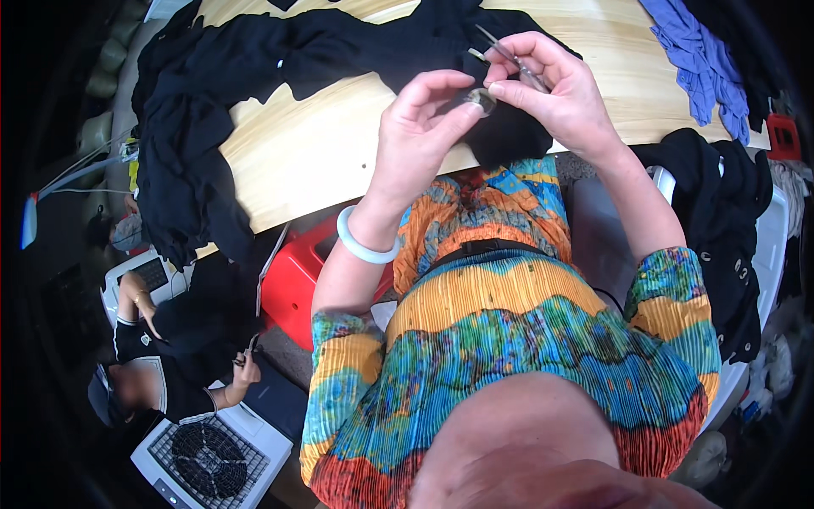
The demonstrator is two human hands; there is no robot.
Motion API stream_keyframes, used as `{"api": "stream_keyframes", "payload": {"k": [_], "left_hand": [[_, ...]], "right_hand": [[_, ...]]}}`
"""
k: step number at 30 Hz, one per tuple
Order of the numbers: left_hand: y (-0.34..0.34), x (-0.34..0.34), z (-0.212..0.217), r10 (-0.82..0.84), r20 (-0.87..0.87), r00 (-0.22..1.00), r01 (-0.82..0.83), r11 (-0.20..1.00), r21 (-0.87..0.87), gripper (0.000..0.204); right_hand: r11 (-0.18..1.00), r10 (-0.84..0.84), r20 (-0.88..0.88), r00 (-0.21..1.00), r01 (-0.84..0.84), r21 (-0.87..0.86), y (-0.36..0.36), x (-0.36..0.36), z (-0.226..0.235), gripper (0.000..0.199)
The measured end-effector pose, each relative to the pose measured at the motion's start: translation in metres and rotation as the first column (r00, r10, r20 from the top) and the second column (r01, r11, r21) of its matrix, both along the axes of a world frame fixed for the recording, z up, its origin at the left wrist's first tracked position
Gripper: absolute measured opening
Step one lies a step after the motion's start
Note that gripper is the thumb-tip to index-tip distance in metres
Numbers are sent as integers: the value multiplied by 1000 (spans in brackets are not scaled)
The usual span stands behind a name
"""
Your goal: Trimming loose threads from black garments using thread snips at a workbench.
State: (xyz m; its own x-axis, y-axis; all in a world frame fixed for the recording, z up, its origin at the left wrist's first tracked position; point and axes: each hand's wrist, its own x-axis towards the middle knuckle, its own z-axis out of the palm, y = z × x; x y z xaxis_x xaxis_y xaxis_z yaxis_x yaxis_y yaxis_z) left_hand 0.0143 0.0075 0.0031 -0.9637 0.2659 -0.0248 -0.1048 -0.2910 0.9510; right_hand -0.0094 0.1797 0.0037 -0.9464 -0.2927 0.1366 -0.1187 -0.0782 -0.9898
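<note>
My left hand [420,123] is raised over the front edge of the table, pinching a round, shiny, dark button [481,99] between thumb and fingers. Close beside it, my right hand [555,85] is closed round a slim, pointed metal tool [509,55], whose exact kind I cannot make out. The right thumb and forefinger also meet near the button; anything fine between them is too small to tell. Behind and below both hands lies a black knitted garment [373,42], spread over the table and hanging off its front edge. A small pale disc [476,54] shows near the tool.
The light wooden table [288,153] spans the front. A purple garment [699,59] hangs at its right end, above black garments [721,195] in a pale tub [770,254]. A red stool [292,284] stands left of me. Another person [161,373] sits at the lower left, near a fan unit [212,458].
</note>
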Motion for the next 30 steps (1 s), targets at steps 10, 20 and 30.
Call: {"api": "stream_keyframes", "payload": {"k": [10, 20, 30], "left_hand": [[1, -11, -27, 137, -381, 915, -271, 906, -326, 12], [-22, -21, -22, 35, 262, 965, -112, 951, 287, 5], [-22, -20, -21, -30, 322, 946, -88, 935, 345, 5]], "right_hand": [[980, -40, -223, 974, 82, 182, -15, 1, -1, 28], [774, 101, -409, 907, 186, 605, -2, 1, -11, 27], [733, 173, -504, 846, 232, 640, -6, -1, -11, 24]]}}
